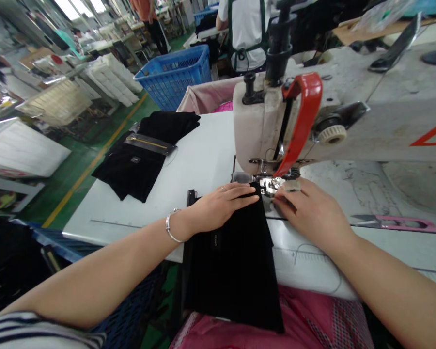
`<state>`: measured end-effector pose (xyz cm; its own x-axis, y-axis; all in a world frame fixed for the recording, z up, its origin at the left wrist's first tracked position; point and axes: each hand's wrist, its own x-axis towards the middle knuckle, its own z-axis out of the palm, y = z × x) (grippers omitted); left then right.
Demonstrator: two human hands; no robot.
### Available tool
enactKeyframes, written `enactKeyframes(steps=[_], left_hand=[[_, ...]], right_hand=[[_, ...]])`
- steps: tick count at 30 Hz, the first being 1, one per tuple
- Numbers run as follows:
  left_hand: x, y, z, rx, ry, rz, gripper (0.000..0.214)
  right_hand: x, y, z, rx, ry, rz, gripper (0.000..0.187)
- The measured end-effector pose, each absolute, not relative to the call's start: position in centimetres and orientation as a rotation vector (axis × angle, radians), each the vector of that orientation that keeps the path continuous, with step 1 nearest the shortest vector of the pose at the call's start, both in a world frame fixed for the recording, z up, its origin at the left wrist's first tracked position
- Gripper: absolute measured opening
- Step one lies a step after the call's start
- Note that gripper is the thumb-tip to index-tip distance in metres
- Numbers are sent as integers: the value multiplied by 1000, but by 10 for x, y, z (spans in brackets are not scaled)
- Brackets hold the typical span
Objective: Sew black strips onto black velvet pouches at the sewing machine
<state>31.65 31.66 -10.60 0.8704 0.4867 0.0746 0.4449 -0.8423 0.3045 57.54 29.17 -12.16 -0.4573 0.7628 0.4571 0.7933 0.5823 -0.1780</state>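
A black fabric piece (236, 261) lies on the white sewing table (199, 160) and hangs over its near edge onto my lap. My left hand (218, 206) rests flat on the fabric, fingers stretched toward the needle. My right hand (310, 213) sits at the fabric's right edge, fingers curled and pressed on the cloth right beside the presser foot (272, 184). The sewing machine (330, 111) with a red guard (301, 116) stands directly behind both hands.
A stack of black fabric pieces with a zipper (141, 150) lies on the table's left part. Pink-handled thread snips (396, 223) lie to the right. A blue basket (178, 72) and a person in a white shirt (247, 29) are behind the table.
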Motion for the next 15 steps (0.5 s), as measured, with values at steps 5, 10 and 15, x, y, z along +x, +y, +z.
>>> enactKeyframes(steps=[5, 10, 15], left_hand=[[309, 332, -100, 2759, 600, 209, 54], [315, 339, -104, 2745, 619, 226, 56], [310, 324, -85, 2742, 775, 141, 53]], right_hand=[[574, 285, -125, -811, -2488, 143, 34], [571, 287, -126, -827, -2469, 200, 33], [570, 282, -117, -974, -2448, 256, 20]])
